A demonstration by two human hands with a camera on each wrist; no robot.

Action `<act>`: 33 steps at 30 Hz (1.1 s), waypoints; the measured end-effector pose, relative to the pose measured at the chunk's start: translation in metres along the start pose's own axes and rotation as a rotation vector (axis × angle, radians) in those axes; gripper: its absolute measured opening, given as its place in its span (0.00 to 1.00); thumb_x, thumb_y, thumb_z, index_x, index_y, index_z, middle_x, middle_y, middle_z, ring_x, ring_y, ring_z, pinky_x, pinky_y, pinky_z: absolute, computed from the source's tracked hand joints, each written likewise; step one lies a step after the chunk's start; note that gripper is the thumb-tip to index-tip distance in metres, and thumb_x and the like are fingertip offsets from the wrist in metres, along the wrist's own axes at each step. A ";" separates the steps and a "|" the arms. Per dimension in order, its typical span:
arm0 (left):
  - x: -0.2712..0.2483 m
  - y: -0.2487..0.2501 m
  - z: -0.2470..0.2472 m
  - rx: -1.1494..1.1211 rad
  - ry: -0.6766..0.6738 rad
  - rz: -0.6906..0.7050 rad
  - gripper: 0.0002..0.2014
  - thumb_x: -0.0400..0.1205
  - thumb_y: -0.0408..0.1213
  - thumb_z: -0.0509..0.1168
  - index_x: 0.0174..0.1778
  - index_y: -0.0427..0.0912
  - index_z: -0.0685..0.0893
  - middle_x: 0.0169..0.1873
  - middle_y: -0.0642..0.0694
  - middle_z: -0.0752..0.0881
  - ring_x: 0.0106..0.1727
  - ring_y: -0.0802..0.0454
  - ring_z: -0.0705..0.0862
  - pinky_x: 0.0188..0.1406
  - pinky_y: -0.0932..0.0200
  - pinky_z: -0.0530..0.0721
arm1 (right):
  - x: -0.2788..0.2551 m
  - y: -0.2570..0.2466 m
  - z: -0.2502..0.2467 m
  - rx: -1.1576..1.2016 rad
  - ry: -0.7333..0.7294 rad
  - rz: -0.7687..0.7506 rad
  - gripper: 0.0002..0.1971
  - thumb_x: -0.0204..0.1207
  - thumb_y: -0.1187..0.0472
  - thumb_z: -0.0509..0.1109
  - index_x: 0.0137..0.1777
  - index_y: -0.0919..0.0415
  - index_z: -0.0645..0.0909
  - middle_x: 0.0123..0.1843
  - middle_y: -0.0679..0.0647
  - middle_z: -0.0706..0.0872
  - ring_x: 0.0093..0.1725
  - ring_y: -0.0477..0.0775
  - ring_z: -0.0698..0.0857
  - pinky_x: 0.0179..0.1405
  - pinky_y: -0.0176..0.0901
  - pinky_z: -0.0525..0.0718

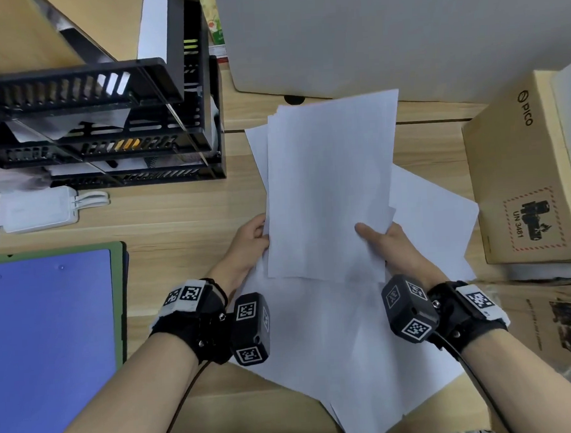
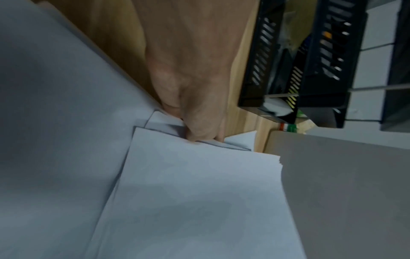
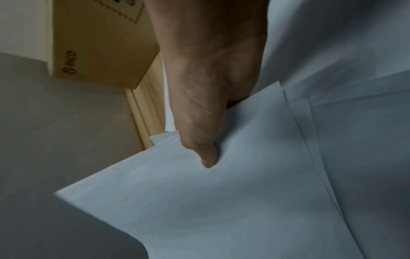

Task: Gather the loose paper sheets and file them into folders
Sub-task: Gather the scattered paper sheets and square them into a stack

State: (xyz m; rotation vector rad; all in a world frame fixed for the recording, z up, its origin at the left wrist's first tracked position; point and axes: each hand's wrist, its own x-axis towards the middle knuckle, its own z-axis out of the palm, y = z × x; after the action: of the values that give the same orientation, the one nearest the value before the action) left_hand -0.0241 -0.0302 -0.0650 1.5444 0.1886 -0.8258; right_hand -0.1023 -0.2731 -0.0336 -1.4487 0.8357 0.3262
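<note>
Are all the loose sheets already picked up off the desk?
No. Both hands hold a stack of sheets, but more loose sheets lie spread on the desk beneath it.

— Place: office?
— Office. Wood-grain counter [image 1: 185,218]; black stacked tray rack [image 1: 107,126] holding papers; blue folder [image 1: 49,344] on a green one; loose white sheets [image 1: 329,187].
— Other items?
— Cardboard box [image 1: 520,177] marked PICO; white power bank [image 1: 35,209] with cable; grey board [image 1: 400,28] at back.

The tan cardboard box [image 1: 523,170] at the right says "PICO" on top, plus "UN 3481" inside a dashed-border battery label.
</note>
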 end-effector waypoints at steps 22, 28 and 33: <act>-0.017 0.142 0.008 -0.080 0.079 0.638 0.16 0.80 0.25 0.70 0.63 0.40 0.81 0.56 0.49 0.89 0.60 0.50 0.88 0.57 0.57 0.85 | -0.050 -0.145 0.004 0.250 0.034 -0.692 0.14 0.79 0.68 0.70 0.62 0.57 0.78 0.56 0.49 0.88 0.60 0.50 0.87 0.59 0.42 0.84; -0.015 0.110 0.007 -0.135 0.156 0.433 0.26 0.72 0.27 0.78 0.66 0.34 0.81 0.59 0.41 0.88 0.61 0.48 0.88 0.62 0.55 0.85 | -0.035 -0.107 0.016 0.148 -0.006 -0.530 0.15 0.74 0.75 0.69 0.52 0.54 0.81 0.45 0.44 0.89 0.49 0.46 0.86 0.54 0.45 0.83; -0.023 0.107 0.007 -0.126 0.142 0.449 0.18 0.72 0.28 0.78 0.56 0.42 0.86 0.52 0.47 0.91 0.55 0.51 0.90 0.55 0.60 0.85 | -0.034 -0.091 0.022 0.095 -0.002 -0.477 0.17 0.74 0.75 0.71 0.56 0.54 0.81 0.51 0.48 0.88 0.54 0.48 0.86 0.58 0.48 0.83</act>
State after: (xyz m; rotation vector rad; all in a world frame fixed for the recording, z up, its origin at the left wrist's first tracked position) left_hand 0.0175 -0.0475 0.0351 1.4517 -0.0064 -0.3446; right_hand -0.0591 -0.2555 0.0543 -1.5056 0.4744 -0.0720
